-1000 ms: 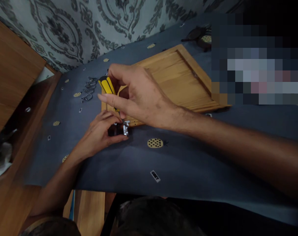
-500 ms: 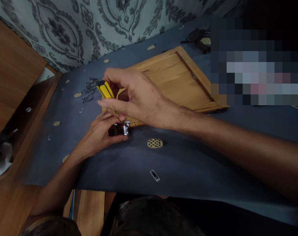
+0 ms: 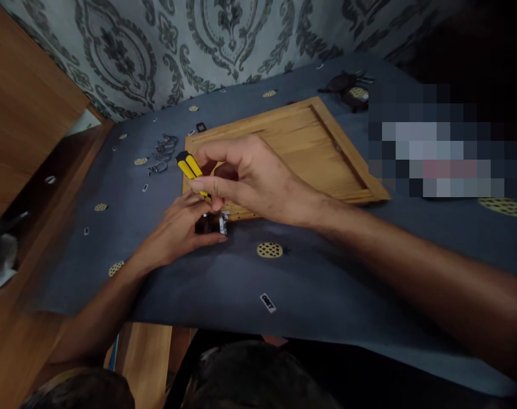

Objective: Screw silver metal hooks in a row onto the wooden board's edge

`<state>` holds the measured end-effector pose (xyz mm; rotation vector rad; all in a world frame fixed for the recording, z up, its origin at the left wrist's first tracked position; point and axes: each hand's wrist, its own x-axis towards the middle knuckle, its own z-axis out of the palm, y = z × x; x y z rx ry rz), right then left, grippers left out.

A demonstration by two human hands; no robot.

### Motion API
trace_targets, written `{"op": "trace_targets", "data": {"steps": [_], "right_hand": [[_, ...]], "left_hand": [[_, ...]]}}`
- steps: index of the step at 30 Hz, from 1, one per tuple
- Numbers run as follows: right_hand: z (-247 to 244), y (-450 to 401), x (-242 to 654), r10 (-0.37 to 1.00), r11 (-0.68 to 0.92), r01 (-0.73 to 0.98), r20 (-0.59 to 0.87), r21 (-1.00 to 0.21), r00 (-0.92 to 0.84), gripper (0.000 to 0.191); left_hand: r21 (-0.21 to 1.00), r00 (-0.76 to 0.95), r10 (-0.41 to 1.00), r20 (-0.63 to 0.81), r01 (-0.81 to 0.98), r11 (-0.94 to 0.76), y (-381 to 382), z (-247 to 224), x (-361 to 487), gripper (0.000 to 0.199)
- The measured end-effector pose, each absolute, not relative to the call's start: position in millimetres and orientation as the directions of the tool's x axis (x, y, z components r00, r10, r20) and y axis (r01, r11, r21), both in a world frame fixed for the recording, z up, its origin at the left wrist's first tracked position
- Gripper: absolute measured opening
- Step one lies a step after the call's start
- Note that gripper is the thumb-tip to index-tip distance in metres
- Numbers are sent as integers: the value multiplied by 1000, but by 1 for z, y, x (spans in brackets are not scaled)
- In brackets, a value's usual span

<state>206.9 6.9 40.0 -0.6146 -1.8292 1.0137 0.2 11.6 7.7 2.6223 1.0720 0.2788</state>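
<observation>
My right hand (image 3: 258, 179) is closed round the yellow-and-black handle of a screwdriver (image 3: 190, 167), which slants down over the near left corner of a framed wooden panel (image 3: 301, 153). The screwdriver's tip is hidden behind my fingers. My left hand (image 3: 179, 227) lies just below, with thumb and fingers closed round a shiny metal hinge (image 3: 223, 223) at the panel's near edge. Part of the hinge is hidden by my fingers. Small dark holes show in the wood beside it.
Several small metal pieces (image 3: 162, 153) lie on the dark patterned tablecloth (image 3: 224, 284) left of the panel. A small black item (image 3: 201, 127) sits behind it, and a dark object (image 3: 347, 88) lies at the back right. A wooden cabinet side (image 3: 28, 74) rises at the left. A blurred-out person is at the right.
The camera view has tilted up slightly, so the things on the table appear shifted. Both hands keep their places at the panel's corner, still on the screwdriver and hinge.
</observation>
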Motion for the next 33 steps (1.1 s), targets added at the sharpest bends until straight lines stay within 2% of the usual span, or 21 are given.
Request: {"op": "trace_targets", "data": {"steps": [4,11,18,21,30,33], "right_hand": [[33,8,203,758,563,-38,534,-825,-375,27],[32,4,202,778,551,-15,520,-835,-353,27],[39,8,212,747,544,7,480,-839,-460,18],[40,9,215,726,545,-1,473,-838,-500,25],[36,4,207,774,563,48,506,-825,-379,34],[37,0,205,807,551,39,520,-834,-278,36]], "left_hand": [[342,711,701,62,644,-684,11,10,1,38],[350,714,697,67,638,-686,11,9,1,35],[342,713,698,62,642,-686,11,9,1,35],[343,716,696,57,641,-687,11,11,1,37],[356,721,692,43,636,-685,10,13,2,36],[347,717,696,33,645,-681,11,13,2,38]]}}
